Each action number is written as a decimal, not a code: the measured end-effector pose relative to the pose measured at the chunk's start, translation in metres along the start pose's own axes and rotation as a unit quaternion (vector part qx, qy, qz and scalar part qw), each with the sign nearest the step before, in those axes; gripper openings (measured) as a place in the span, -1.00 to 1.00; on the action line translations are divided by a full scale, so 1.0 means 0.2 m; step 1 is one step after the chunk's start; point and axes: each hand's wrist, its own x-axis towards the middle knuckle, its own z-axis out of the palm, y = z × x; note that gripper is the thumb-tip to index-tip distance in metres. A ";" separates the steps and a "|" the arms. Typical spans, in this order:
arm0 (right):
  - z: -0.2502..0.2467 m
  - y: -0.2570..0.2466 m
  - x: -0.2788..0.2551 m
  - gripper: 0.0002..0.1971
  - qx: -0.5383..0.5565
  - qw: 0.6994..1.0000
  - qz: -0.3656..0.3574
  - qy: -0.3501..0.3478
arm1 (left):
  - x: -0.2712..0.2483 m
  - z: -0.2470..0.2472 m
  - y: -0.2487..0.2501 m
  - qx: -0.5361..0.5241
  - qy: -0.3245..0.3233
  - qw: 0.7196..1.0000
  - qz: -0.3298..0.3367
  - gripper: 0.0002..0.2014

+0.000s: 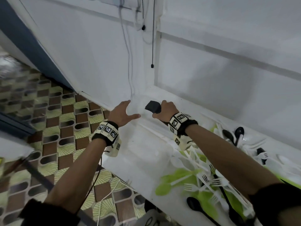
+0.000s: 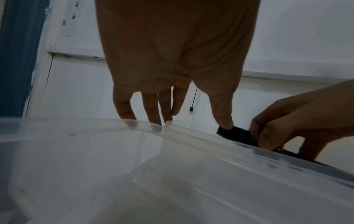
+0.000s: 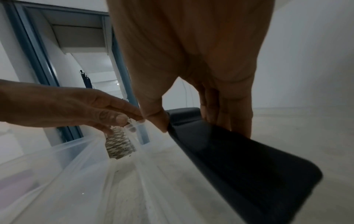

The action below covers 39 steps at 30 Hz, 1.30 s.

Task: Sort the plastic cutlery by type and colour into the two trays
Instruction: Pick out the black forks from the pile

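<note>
Over at nine o'clock the patterned floor tiles [image 1: 53, 126] run brown and green under a blue door frame [image 1: 24, 39], and a white cord [image 1: 104, 201] trails across them beside a dark one. Moving toward the middle, the left hand [image 1: 123, 114] reaches out to the far end of the white table [image 1: 141, 154], fingers spread fairly wide and straight. From the left wrist view its fingertips [image 2: 130, 119] sit on the far rim of a clear plastic tray [image 2: 95, 151], thumb held apart; it looks like touching and steadying, not a closed grasp. Nothing shows lying in the part of that tray that can be seen.

Just right of it, at twelve o'clock, the right hand [image 1: 166, 110] clasps a black tray [image 1: 153, 107]. The right wrist view shows the thumb [image 3: 157, 119] pressed along one edge and the fingers wrapped under the other side, so the grasp is firm and narrow around the black tray's end, which is lifted and tilted above the table. The two trays lie just beside each other, the black one's corner near the clear rim. Both wrists wear bands with black-and-white marker squares [image 1: 108, 129].

Farther right, from two to four o'clock, the plastic cutlery [image 1: 210, 181] lies heaped on a green and white cloth [image 1: 175, 178]: white forks tangled together, black spoons [image 1: 239, 132] near the wall, another black spoon [image 1: 193, 204] at the near edge. Behind everything stands the white panelled wall [image 1: 211, 30] with thin cables [image 1: 153, 30] hanging down.
</note>
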 end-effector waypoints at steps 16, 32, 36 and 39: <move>0.15 -0.17 0.21 -0.50 -0.096 0.993 -0.047 -0.040 | 0.09 -0.04 -0.01 0.143 0.015 0.989 0.020 -0.24; 0.15 0.02 0.18 -0.44 0.160 0.979 -0.055 -0.110 | 0.13 0.02 -0.05 -0.027 0.021 0.999 -0.011 0.05; 0.16 0.05 0.14 -0.54 0.151 0.982 -0.069 -0.095 | 0.13 0.02 -0.04 -0.037 0.015 0.999 -0.014 0.02; 0.12 0.07 0.07 -0.58 0.127 0.986 -0.092 -0.063 | 0.11 0.02 0.00 -0.001 0.004 1.000 -0.011 -0.06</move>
